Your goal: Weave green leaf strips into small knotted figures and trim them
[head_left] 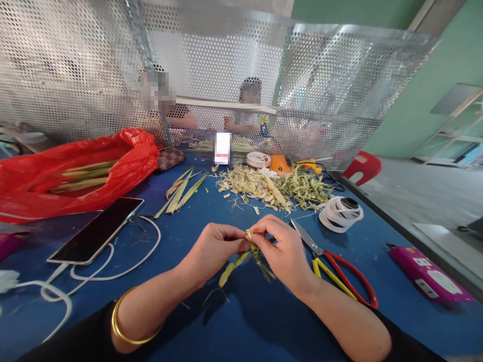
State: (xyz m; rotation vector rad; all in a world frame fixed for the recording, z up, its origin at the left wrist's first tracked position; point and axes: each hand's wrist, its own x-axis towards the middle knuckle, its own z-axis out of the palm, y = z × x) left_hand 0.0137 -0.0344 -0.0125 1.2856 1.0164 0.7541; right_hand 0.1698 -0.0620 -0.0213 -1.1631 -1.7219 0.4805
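My left hand (219,249) and my right hand (281,251) meet above the blue table, thumbs and forefingers pinched together. Between them is a small bundle of green and pale dried leaf strips (236,266), its leafy ends hanging down below my fingers. Both hands grip its top, partly hidden by the fingertips. Thin threads trail beneath it. Just right of my right hand lie scissors (332,269) with red and yellow handles, blades pointing away. Beyond the hands is a heap of leaf scraps (264,186), and longer leaf strips (181,193) lie to its left.
A red plastic bag (132,151) with long leaves stands at the left, near a phone (100,229) with a white cable. A white thread spool (341,215) and a purple power bank-like box (426,274) are at right. Behind a perforated metal screen (211,55) sit two people.
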